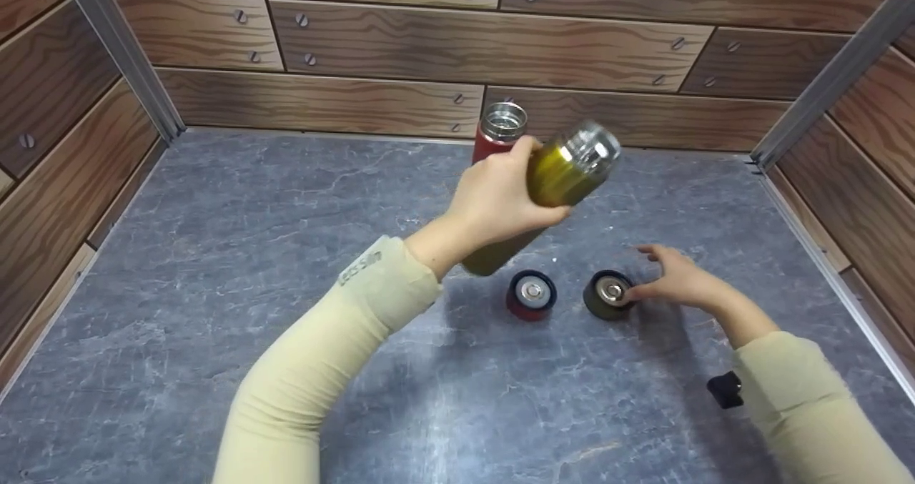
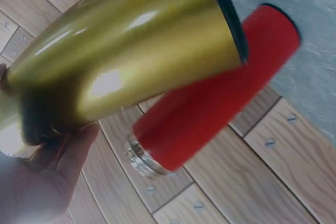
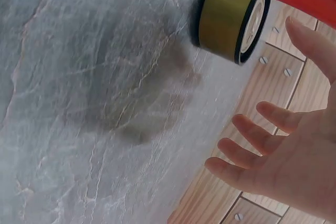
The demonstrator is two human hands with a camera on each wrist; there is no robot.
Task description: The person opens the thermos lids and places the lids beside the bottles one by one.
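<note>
My left hand (image 1: 493,198) grips a gold thermos flask (image 2: 131,51) around its body. The flask is tilted, its bare steel mouth up and to the right in the head view, and it hangs above the table. Behind it stands an uncapped red flask (image 2: 210,98) with a steel neck. Fingers spread, my right hand (image 1: 683,280) hovers by the gold lid (image 3: 226,17); thumb and lid overlap in the head view, while a gap shows between them in the right wrist view. The gold lid lies inner side up, left of that hand. Beside it is the red lid (image 1: 531,294), also inner side up.
A small black object (image 1: 725,389) lies by my right sleeve. The grey marbled table (image 1: 250,219) is bounded by wood-patterned panels (image 1: 386,41) at the back and both sides, with metal posts (image 1: 132,55) at the corners.
</note>
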